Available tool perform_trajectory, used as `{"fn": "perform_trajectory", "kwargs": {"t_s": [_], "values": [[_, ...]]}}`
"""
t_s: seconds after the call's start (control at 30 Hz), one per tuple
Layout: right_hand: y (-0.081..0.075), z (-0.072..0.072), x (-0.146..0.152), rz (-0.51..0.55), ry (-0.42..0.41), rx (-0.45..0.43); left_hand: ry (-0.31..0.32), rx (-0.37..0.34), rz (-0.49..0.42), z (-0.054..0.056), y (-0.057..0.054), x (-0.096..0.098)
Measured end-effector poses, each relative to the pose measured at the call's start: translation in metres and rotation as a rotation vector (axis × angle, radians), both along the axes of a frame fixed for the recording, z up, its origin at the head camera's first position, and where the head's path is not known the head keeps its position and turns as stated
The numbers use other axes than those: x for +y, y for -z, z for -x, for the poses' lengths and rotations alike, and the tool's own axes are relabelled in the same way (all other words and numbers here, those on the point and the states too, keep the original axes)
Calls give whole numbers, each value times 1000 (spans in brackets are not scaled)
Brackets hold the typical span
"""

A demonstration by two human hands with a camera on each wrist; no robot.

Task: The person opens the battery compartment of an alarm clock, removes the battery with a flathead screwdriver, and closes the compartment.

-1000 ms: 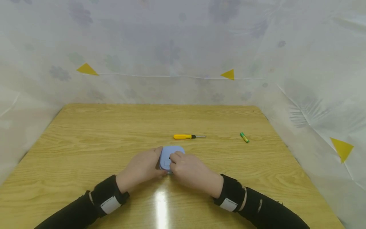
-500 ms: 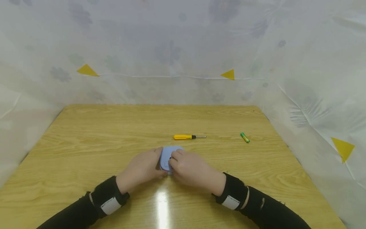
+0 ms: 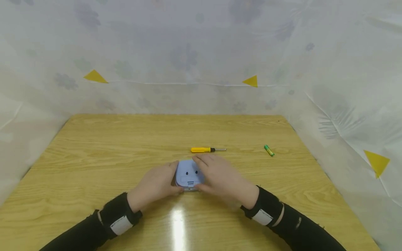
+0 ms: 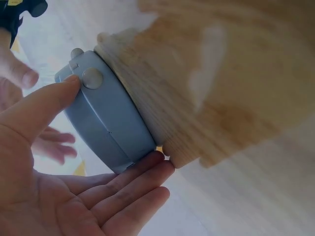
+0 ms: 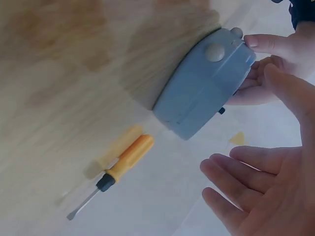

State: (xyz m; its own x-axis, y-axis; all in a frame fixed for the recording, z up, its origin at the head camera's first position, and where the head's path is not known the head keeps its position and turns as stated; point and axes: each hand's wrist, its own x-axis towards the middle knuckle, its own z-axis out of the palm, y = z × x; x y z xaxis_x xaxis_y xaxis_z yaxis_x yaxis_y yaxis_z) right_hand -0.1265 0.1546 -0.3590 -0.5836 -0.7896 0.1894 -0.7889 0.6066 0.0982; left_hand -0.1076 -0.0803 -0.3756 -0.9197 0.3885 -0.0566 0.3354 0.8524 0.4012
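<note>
A small light-blue alarm clock (image 3: 183, 168) lies face down on the wooden table, its back up with two black knobs and a battery cover. Round pale feet stick out of its side in both wrist views. My left hand (image 3: 155, 181) grips the clock (image 4: 110, 115) from the left, thumb on the near side and fingers on the far side. On the right, my right hand (image 3: 224, 176) is spread beside the clock; the right wrist view shows its fingers apart from the clock (image 5: 202, 88).
Just beyond the clock lies a yellow-handled screwdriver (image 3: 201, 150), tip pointing right. A green and yellow battery (image 3: 269, 150) lies farther right on the table (image 3: 125, 136). Patterned white sheeting (image 3: 176, 42) hangs behind and at both sides.
My right hand has let go of the knobs on the clock's back and moved right, its fingers spreading. Both knobs now show. The left hand keeps its grip.
</note>
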Motion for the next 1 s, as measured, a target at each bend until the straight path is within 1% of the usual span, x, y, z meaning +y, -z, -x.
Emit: {"fn": "perform_trajectory", "kwargs": {"t_s": [0.27,0.47,0.57,0.8,1.0], "values": [[10,4,15,9,60,-28,-10,-10,-2,0,0,0],[17,6,23,-17,126,-124,-21,-34,0,0,-1,0],[18,7,25,-37,150,-151,-23,-37,6,0,-1,0],[19,7,25,-61,142,-162,-25,-36,15,1,-1,0],[21,7,22,-34,106,-183,-21,-19,16,1,1,0]]}}
